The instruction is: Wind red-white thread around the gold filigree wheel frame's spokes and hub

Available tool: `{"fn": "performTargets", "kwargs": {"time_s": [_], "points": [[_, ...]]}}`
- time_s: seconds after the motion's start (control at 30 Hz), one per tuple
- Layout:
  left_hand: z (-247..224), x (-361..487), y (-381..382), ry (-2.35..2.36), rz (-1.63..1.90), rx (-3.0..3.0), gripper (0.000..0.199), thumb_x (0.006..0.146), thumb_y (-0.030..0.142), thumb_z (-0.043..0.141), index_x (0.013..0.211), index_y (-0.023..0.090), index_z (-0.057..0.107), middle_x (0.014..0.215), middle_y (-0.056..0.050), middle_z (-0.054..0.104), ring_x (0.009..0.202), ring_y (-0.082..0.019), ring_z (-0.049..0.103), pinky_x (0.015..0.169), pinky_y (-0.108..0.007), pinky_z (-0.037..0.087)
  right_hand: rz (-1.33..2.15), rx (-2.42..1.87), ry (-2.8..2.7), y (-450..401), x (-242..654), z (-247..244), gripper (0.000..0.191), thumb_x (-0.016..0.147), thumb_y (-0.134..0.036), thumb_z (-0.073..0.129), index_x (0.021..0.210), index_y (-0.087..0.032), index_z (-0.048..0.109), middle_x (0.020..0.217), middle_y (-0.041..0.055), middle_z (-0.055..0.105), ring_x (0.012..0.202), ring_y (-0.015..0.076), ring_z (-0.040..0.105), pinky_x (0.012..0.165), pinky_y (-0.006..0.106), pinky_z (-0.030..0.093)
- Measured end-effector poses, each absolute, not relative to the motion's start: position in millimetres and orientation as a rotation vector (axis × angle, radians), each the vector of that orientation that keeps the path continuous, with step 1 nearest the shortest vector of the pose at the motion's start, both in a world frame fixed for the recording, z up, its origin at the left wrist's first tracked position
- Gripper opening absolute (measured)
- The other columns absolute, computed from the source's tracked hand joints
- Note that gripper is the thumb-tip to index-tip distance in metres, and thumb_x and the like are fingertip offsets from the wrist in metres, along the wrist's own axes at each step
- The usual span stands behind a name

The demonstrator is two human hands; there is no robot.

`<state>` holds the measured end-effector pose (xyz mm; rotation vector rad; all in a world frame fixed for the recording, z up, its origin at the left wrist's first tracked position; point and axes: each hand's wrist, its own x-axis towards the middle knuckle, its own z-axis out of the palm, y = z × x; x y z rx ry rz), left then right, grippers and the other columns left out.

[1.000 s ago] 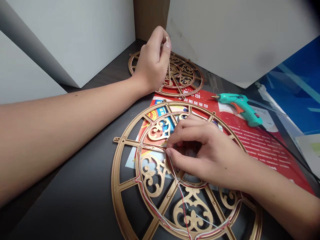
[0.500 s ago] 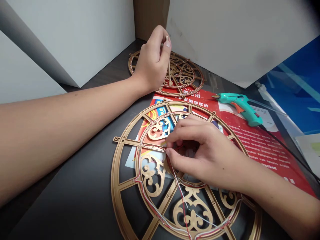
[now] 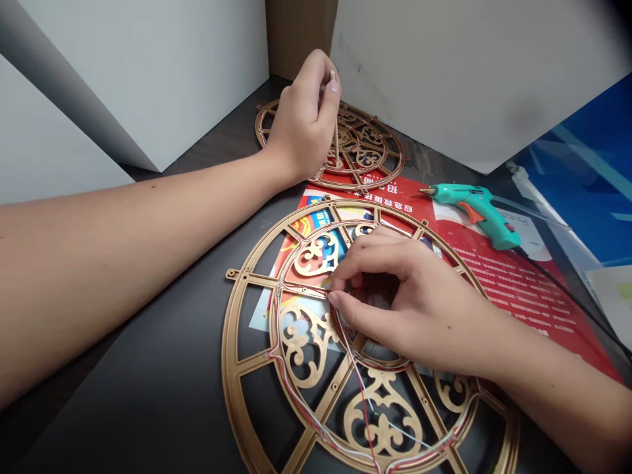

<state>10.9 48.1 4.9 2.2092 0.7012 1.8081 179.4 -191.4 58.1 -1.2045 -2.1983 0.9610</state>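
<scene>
The near wheel (image 3: 332, 390) lay flat on the dark table (image 3: 162, 342), and the work on it looked well advanced: red and white wires (image 3: 356, 368) already ran round its middle ring and along a left spoke. Not all was settled, though! One red strand and one white crossed loose over the near panel, so those seemed to be what was left, along with the inner ring. Right there was the right hand (image 3: 419, 296), thumb and forefinger pinched narrow on the wires, the other fingers curled. And the left hand (image 3: 306, 125), reaching far, gripped a thin, pale stick (image 3: 336, 141) upright over the far wheel (image 3: 368, 157); whether its tip touched, one could not tell. That wheel carried wires too. What handsome shapes: dull gold rims, grooved and round, straight spokes with small screw holes, curling scrollwork between. Under both wheels' edges lay a glossy red poster (image 3: 513, 289), and on it, at the right, a smooth teal glue gun (image 3: 476, 210) with an orange trigger and black cord (image 3: 563, 286).
</scene>
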Motion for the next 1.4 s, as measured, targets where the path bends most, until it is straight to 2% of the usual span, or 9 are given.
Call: {"fn": "performTargets", "kwargs": {"time_s": [0.2, 0.3, 0.37, 0.53, 0.7, 0.87, 1.13, 1.3, 1.4], "points": [[1.3, 9.8, 52.9, 0.670, 1.831, 2.168, 0.039, 0.117, 0.057, 0.057, 0.101, 0.021, 0.063, 0.081, 0.002, 0.057, 0.068, -0.013, 0.050, 0.063, -0.027, 0.048, 0.898, -1.295, -2.128, -193.7, 171.8, 56.0, 0.007, 0.079, -0.018, 0.071, 0.075, -0.023, 0.072, 0.076, -0.0015, 0.071, 0.081, 0.0195, 0.062, 0.087, 0.043, 0.049], [0.6, 9.1, 54.9, 0.669, 1.827, 2.162, 0.042, 0.116, 0.059, 0.061, 0.104, 0.020, 0.067, 0.086, 0.001, 0.062, 0.069, -0.012, 0.053, 0.064, -0.026, 0.051, 0.910, -1.330, -2.109, -194.2, 169.0, 54.8, 0.007, 0.077, -0.018, 0.071, 0.072, -0.024, 0.070, 0.073, -0.0006, 0.070, 0.082, 0.0214, 0.061, 0.084, 0.044, 0.049], [0.9, 9.6, 54.4, 0.669, 1.823, 2.168, 0.039, 0.116, 0.057, 0.060, 0.103, 0.020, 0.065, 0.085, 0.002, 0.060, 0.069, -0.012, 0.052, 0.063, -0.026, 0.049, 0.946, -1.340, -2.101, -194.5, 168.6, 54.6, 0.008, 0.077, -0.019, 0.071, 0.071, -0.024, 0.072, 0.073, 0.0003, 0.071, 0.083, 0.0222, 0.062, 0.083, 0.043, 0.049], [4.1, 12.0, 50.2, 0.687, 1.816, 2.195, 0.021, 0.113, 0.028, 0.042, 0.092, 0.028, 0.046, 0.079, 0.000, 0.048, 0.068, -0.018, 0.050, 0.062, -0.035, 0.041, 1.044, -1.289, -2.081, -193.3, 173.5, 58.0, 0.010, 0.079, -0.014, 0.071, 0.074, -0.022, 0.075, 0.075, 0.0002, 0.074, 0.080, 0.0197, 0.065, 0.075, 0.038, 0.051], [6.0, 11.9, 49.0, 0.694, 1.787, 2.218, 0.021, 0.112, 0.032, 0.041, 0.091, 0.029, 0.039, 0.082, -0.002, 0.049, 0.070, -0.020, 0.050, 0.062, -0.037, 0.039, 1.146, -1.188, -2.050, -189.4, 183.8, 63.8, 0.018, 0.091, -0.009, 0.070, 0.084, -0.022, 0.081, 0.084, 0.0009, 0.081, 0.073, 0.0154, 0.071, 0.062, 0.030, 0.051], [5.5, 12.2, 47.9, 0.700, 1.793, 2.210, 0.020, 0.111, 0.028, 0.038, 0.090, 0.029, 0.037, 0.080, -0.001, 0.046, 0.068, -0.019, 0.050, 0.061, -0.036, 0.038, 0.864, -1.025, -2.268, -191.3, 190.1, 59.2, 0.028, 0.090, -0.003, 0.064, 0.092, -0.022, 0.084, 0.091, 0.0027, 0.082, 0.086, 0.0194, 0.074, 0.083, 0.037, 0.060], [6.3, 12.1, 45.6, 0.715, 1.789, 2.202, 0.021, 0.112, 0.029, 0.040, 0.091, 0.029, 0.037, 0.078, -0.001, 0.045, 0.067, -0.019, 0.050, 0.061, -0.037, 0.040, 0.631, -0.867, -2.389, -196.5, 194.7, 51.2, 0.030, 0.096, -0.005, 0.062, 0.101, -0.022, 0.086, 0.099, 0.0060, 0.079, 0.093, 0.0211, 0.070, 0.093, 0.042, 0.057], [4.8, 13.0, 47.3, 0.702, 1.794, 2.213, 0.021, 0.112, 0.029, 0.041, 0.091, 0.029, 0.038, 0.079, 0.000, 0.045, 0.065, -0.019, 0.050, 0.064, -0.038, 0.041, 0.400, -0.792, -2.514, -196.9, 196.9, 42.6, 0.030, 0.105, -0.009, 0.057, 0.105, -0.021, 0.084, 0.104, 0.0100, 0.077, 0.093, 0.0243, 0.061, 0.084, 0.045, 0.050], [5.1, 13.0, 46.9, 0.704, 1.798, 2.213, 0.021, 0.112, 0.028, 0.039, 0.092, 0.029, 0.038, 0.079, 0.000, 0.045, 0.066, -0.019, 0.050, 0.064, -0.038, 0.041, 0.388, -0.767, -2.505, -196.4, 196.2, 41.8, 0.029, 0.106, -0.009, 0.057, 0.102, -0.019, 0.083, 0.103, 0.0109, 0.078, 0.092, 0.0244, 0.061, 0.082, 0.045, 0.051]]}}
